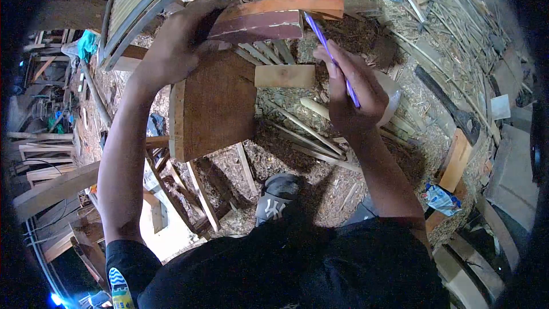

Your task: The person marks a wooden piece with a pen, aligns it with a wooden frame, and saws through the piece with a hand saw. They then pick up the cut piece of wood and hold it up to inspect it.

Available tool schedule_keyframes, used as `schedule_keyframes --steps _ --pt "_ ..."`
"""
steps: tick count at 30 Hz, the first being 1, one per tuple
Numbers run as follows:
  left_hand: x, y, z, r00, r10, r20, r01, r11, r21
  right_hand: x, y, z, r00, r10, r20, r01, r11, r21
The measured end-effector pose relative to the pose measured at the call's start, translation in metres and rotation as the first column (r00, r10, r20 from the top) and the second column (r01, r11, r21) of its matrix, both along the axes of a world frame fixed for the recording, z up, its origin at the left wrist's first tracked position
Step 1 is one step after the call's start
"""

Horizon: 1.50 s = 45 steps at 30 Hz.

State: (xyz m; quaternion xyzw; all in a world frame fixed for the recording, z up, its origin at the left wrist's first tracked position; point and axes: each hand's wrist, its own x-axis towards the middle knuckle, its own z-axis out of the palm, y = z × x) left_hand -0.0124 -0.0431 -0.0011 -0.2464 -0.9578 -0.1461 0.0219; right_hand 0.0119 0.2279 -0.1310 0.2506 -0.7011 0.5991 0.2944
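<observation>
Orange wooden strip: one, curved, with a maroon wooden piece lying along its near side; we list both as held aloft, farther from our body than the brown board. Long axis: crosswise, left to right. Left hand: the nearer, fingers closed around the left end of the pair. Right hand: on our side of the free right end, fingers pinched narrow on a purple pencil. Pencil tip: ahead and left of the right fingers, at the maroon end, just beside the orange edge; whether it touches, we cannot tell. Orange overhang: past the maroon end, ahead of the right fingers.
</observation>
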Motion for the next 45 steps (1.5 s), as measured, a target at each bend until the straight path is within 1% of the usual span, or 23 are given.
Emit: schedule_keyframes --steps 2,5,7,9,12,14,16,20,22,24,26,28,32,35,37,38,40,41,43,45 --pt "0.000 0.000 -0.001 1.000 0.017 0.012 -0.017 1.000 0.006 -0.001 0.000 -0.003 0.999 0.033 -0.017 -0.032 0.999 0.043" --pt "0.001 0.003 0.001 0.999 0.036 0.010 -0.036 0.999 0.007 0.000 -0.003 -0.003 0.999 0.037 -0.012 -0.036 0.999 0.035" --pt "-0.002 0.001 -0.001 0.996 0.022 0.083 -0.028 0.997 0.071 -0.002 -0.004 -0.005 1.000 0.019 -0.010 -0.019 0.998 0.053" --pt "-0.001 0.003 0.000 0.997 0.019 0.072 -0.024 0.997 0.070 -0.003 -0.005 -0.007 1.000 0.000 -0.009 0.001 0.997 0.071" --pt "-0.002 0.003 0.004 0.999 -0.008 0.053 0.006 0.999 0.047 -0.003 -0.006 -0.006 0.999 0.039 -0.029 -0.037 0.997 0.063" --pt "-0.003 0.002 0.003 0.998 -0.032 0.047 0.031 0.999 0.026 -0.001 -0.006 -0.004 1.000 0.024 -0.014 -0.022 0.993 0.116" --pt "-0.004 -0.001 -0.001 1.000 -0.014 0.019 0.013 0.998 0.066 -0.001 -0.006 -0.008 1.000 0.024 -0.005 -0.023 0.993 0.119" --pt "-0.005 -0.003 -0.005 1.000 0.023 0.021 -0.024 0.998 0.065 0.001 -0.005 -0.012 1.000 -0.002 0.027 -0.002 0.989 0.145" --pt "-0.006 -0.004 -0.005 0.999 0.000 0.051 -0.005 0.995 0.101 0.003 -0.007 -0.026 0.999 -0.002 0.054 -0.005 0.992 0.129" --pt "-0.004 0.002 -0.002 0.998 0.002 0.055 -0.007 0.995 0.098 0.005 -0.004 -0.034 0.997 -0.006 0.081 -0.003 0.994 0.114" --pt "-0.005 0.000 -0.002 0.998 0.006 0.061 -0.011 0.996 0.094 0.007 0.000 -0.036 0.999 -0.031 -0.027 0.033 0.993 0.110" --pt "-0.005 -0.007 -0.005 0.994 0.053 0.092 -0.054 0.999 0.008 0.008 0.001 -0.021 0.999 -0.028 -0.015 0.030 0.993 0.114" --pt "-0.002 0.001 -0.003 0.999 0.022 0.033 -0.023 0.999 0.047 0.004 -0.003 -0.008 1.000 -0.006 -0.007 0.007 0.996 0.090" --pt "-0.002 0.002 0.000 0.998 0.028 0.058 -0.031 0.998 0.046 0.000 -0.004 -0.009 0.999 -0.026 -0.047 0.030 0.994 0.102" --pt "-0.002 0.003 0.003 0.978 0.015 0.206 -0.040 0.992 0.119 0.001 -0.005 -0.008 1.000 -0.009 -0.029 0.012 0.995 0.095" --pt "-0.002 0.003 0.002 0.978 0.015 0.207 -0.040 0.992 0.119 0.001 -0.005 -0.007 1.000 0.007 -0.014 -0.006 0.996 0.090" --pt "-0.002 0.002 -0.001 0.991 0.090 0.098 -0.093 0.995 0.023 0.001 -0.005 -0.009 1.000 0.006 -0.030 -0.003 0.996 0.090" --pt "-0.003 0.000 -0.003 0.991 0.090 0.100 -0.092 0.995 0.024 0.000 -0.006 -0.010 0.999 0.004 -0.049 0.000 0.996 0.089" --pt "-0.005 -0.005 -0.006 0.999 0.028 0.026 -0.030 0.998 0.059 0.001 -0.006 -0.024 1.000 -0.010 -0.027 0.013 0.995 0.098" --pt "-0.005 -0.003 -0.004 0.999 0.021 0.050 -0.025 0.996 0.087 0.003 -0.003 -0.032 1.000 -0.028 -0.011 0.029 0.993 0.110"
